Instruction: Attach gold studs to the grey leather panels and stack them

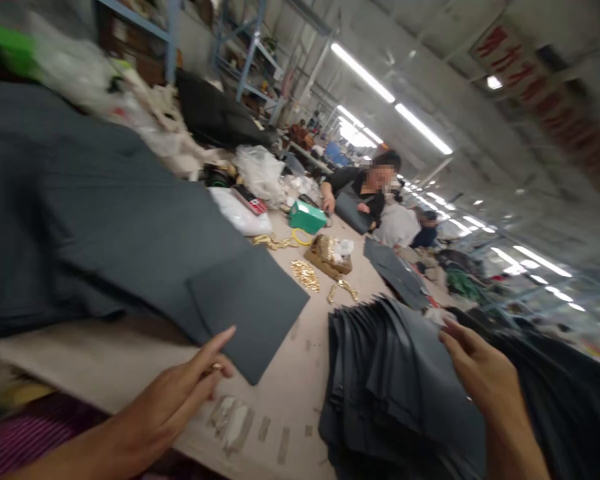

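My left hand (185, 393) is at the near edge of a dark grey flat panel (255, 307), which looks like leather or coated fabric. Its index finger points out over the panel, a ring shows on a curled finger, and nothing is held. My right hand (480, 367) is at the right side of a thick stack of similar dark panels (380, 373), fanned out along its left edge. Its fingers reach toward the top sheet with the tips close together; whether they press on it is unclear. A larger pile of dark grey sheets (130, 220) spreads across the left.
Gold-coloured metal pieces (305, 275) and a small cardboard box (330, 257) lie mid-table (290, 347). Behind them are a green box (307, 217) and plastic bags (260, 173). A co-worker (363, 187) handles a dark panel at the far side. More dark sheets (397, 273) lie right of centre.
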Available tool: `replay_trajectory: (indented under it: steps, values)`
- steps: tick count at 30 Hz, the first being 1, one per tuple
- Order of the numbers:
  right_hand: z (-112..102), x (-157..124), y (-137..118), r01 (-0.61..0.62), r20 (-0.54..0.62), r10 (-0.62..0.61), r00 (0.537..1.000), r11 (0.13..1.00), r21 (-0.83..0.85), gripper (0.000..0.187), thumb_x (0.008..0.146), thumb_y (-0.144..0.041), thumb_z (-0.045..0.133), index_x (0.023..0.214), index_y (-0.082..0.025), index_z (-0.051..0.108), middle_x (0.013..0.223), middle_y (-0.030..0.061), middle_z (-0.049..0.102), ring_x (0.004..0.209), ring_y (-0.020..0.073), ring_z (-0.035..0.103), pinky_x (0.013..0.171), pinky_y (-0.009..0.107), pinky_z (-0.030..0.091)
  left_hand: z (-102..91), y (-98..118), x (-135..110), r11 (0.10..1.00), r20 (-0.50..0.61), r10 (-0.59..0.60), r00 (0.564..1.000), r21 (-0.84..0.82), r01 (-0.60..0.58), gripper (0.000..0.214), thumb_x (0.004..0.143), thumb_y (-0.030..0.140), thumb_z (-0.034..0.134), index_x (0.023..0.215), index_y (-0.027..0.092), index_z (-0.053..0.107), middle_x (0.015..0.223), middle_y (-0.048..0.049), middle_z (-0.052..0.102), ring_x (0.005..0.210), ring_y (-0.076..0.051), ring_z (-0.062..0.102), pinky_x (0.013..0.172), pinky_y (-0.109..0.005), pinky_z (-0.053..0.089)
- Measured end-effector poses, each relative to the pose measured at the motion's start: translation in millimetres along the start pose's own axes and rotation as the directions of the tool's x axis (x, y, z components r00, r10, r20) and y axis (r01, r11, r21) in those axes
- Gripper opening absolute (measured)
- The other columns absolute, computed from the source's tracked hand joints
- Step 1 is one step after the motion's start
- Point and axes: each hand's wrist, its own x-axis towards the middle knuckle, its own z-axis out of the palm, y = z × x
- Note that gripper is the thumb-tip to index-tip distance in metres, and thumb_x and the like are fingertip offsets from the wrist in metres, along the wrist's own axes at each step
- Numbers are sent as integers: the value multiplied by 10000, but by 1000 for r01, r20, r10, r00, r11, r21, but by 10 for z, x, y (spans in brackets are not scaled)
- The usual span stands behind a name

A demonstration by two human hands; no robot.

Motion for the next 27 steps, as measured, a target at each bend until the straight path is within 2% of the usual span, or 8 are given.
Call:
replay_trajectory:
  steps: [3, 5, 8, 14, 16, 18, 23, 27]
  values:
    - [338, -572, -712, 252, 110, -308, 945, 899, 358, 393, 776, -505, 675, 1070, -257, 757, 1028, 58, 761, 1010, 310, 695, 930, 407, 539, -46, 76, 55, 993, 97, 32, 995, -114, -20, 537, 1015, 242, 263, 1522, 303, 95, 1060, 13, 647, 759, -91, 612, 779, -200, 489]
    - [572, -1014, -1164, 376, 176, -555, 813, 731, 569, 290, 842, -445, 647, 1022, -249, 763, 1024, 47, 761, 948, 243, 716, 857, 313, 572, -83, 91, 89, 990, 103, 71, 992, -130, -57, 576, 1010, 232, 267, 1530, 297, 30, 1083, -6, 639, 768, -101, 605, 792, -223, 494]
    - [896, -1522, -1710, 448, 117, -759, 640, 493, 746, 177, 896, -274, 628, 1038, -249, 731, 931, 18, 752, 804, 153, 709, 721, 211, 569, -142, 96, 86, 990, 100, 99, 990, -107, -88, 635, 995, 209, 288, 1537, 264, -39, 1105, -39, 655, 852, -144, 623, 833, -276, 501]
    - [1236, -1763, -2171, 516, -5, -934, 356, 192, 835, 294, 922, -60, 541, 1136, -224, 660, 1001, 48, 686, 902, 135, 656, 798, 222, 539, -275, 83, 58, 999, 181, 27, 983, 22, -32, 703, 935, 174, 311, 1535, 60, -37, 1037, -163, 701, 902, -288, 684, 801, -413, 537]
    - [1289, -1776, -2213, 522, -28, -954, 299, 139, 842, 294, 925, -34, 517, 1105, -215, 664, 1002, 52, 682, 927, 136, 647, 813, 224, 528, -311, 69, 57, 999, 197, 8, 980, 38, -16, 730, 906, 148, 323, 1530, 21, -35, 1072, -205, 700, 937, -317, 694, 812, -443, 549]
    - [1339, -1806, -2236, 491, -23, -954, 299, 134, 861, 254, 922, -38, 530, 1034, -214, 674, 947, 35, 684, 886, 128, 647, 784, 210, 519, -330, 45, 50, 999, 205, 10, 979, 39, -18, 736, 880, 120, 332, 1526, -4, 3, 1128, -236, 686, 1000, -331, 688, 854, -467, 549]
    - [1469, -1937, -2264, 317, 99, -890, 446, 260, 912, 168, 907, -102, 598, 904, -241, 692, 855, -19, 694, 789, 110, 647, 732, 183, 496, -303, -36, 11, 999, 166, 22, 986, -43, -15, 614, 910, 139, 323, 1505, 24, 222, 1380, -230, 558, 1257, -286, 562, 1060, -431, 446]
    - [1573, -2056, -2266, 211, 107, -829, 549, 262, 942, 163, 903, -142, 598, 915, -247, 722, 888, -2, 713, 837, 129, 653, 770, 206, 497, -277, -42, 12, 974, 107, -128, 986, -176, 146, 551, 933, 201, 349, 1470, 78, 371, 1099, -146, 719, 982, -238, 686, 884, -337, 528]
